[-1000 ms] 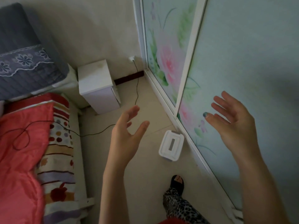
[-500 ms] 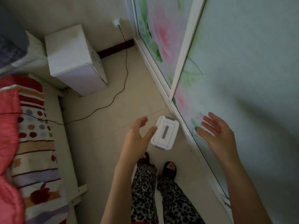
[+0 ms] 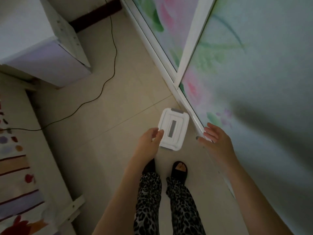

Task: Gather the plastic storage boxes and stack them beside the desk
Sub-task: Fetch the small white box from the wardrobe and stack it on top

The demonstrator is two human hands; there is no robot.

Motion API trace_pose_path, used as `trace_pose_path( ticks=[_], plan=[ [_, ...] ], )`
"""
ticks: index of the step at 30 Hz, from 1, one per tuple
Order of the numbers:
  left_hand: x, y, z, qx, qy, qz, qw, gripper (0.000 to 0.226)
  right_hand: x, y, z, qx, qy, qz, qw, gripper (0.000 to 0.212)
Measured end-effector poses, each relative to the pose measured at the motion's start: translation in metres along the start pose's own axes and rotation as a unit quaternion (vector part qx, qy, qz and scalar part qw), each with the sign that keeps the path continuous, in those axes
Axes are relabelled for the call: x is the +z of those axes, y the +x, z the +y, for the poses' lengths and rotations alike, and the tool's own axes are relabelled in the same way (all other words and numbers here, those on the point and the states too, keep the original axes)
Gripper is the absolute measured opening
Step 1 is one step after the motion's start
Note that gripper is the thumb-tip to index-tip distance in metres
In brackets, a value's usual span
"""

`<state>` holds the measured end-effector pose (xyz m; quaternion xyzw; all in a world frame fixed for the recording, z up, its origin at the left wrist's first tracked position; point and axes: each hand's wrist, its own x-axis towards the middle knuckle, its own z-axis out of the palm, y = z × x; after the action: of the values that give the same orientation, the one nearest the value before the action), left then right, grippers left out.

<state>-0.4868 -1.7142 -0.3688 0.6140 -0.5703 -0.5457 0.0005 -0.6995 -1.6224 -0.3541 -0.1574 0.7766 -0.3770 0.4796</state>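
Head view looks straight down at a tiled floor (image 3: pixel 94 119); we count one white lidded storage box (image 3: pixel 173 129), lying on the floor just beside the bottom track of two floral sliding door panels (image 3: pixel 237 61); our left hand (image 3: pixel 149 141) hangs over the box's left edge, fingers spread and gripping nothing, contact unclear; our right hand (image 3: pixel 215 139) is spread wide to the box's right, apart from it; one black cable (image 3: pixel 108 78) crosses the floor; one white cabinet (image 3: pixel 37 39) stands at upper left; two feet in black sandals (image 3: pixel 179 170) stand below the box.
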Motion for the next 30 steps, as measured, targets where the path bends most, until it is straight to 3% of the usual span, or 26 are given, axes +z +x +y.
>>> trace_pose_path(
  ticks=[5,9,12,14,17,18,20,23,24,25,28,30],
  plan=[
    [0.027,0.079,-0.055,-0.046,0.040,-0.051,0.997,0.058,0.021,0.066,0.063,0.034,-0.036,0.016,0.999,0.057],
    [0.047,0.131,-0.097,-0.076,0.085,-0.077,0.991,0.058,0.033,0.118,0.114,0.068,-0.054,-0.011,0.996,0.040],
    [0.065,0.171,-0.129,-0.098,0.119,-0.088,0.984,0.059,0.040,0.155,0.150,0.094,-0.072,-0.010,0.993,0.050],
    [0.077,0.193,-0.148,-0.113,0.132,-0.091,0.981,0.061,0.045,0.177,0.172,0.099,-0.094,-0.030,0.990,0.039],
    [0.092,0.221,-0.173,-0.137,0.149,-0.097,0.974,0.066,0.055,0.204,0.199,0.103,-0.105,-0.040,0.988,0.060],
    [0.100,0.234,-0.183,-0.146,0.153,-0.102,0.972,0.068,0.058,0.215,0.210,0.111,-0.105,-0.036,0.988,0.058],
    [0.109,0.255,-0.198,-0.158,0.161,-0.111,0.968,0.070,0.060,0.231,0.234,0.131,-0.107,-0.032,0.985,0.035],
    [0.122,0.282,-0.217,-0.163,0.160,-0.117,0.966,0.071,0.065,0.255,0.263,0.128,-0.114,-0.031,0.985,0.084],
    [0.127,0.290,-0.222,-0.160,0.167,-0.116,0.966,0.071,0.067,0.261,0.268,0.128,-0.118,-0.030,0.984,0.088],
    [0.132,0.298,-0.226,-0.157,0.175,-0.115,0.965,0.071,0.070,0.268,0.275,0.131,-0.119,-0.029,0.984,0.085],
    [0.144,0.319,-0.237,-0.149,0.180,-0.115,0.966,0.075,0.079,0.287,0.295,0.145,-0.119,-0.050,0.981,0.047],
    [0.151,0.330,-0.243,-0.150,0.166,-0.111,0.968,0.080,0.085,0.295,0.308,0.149,-0.100,-0.048,0.983,0.049]
  ],
)
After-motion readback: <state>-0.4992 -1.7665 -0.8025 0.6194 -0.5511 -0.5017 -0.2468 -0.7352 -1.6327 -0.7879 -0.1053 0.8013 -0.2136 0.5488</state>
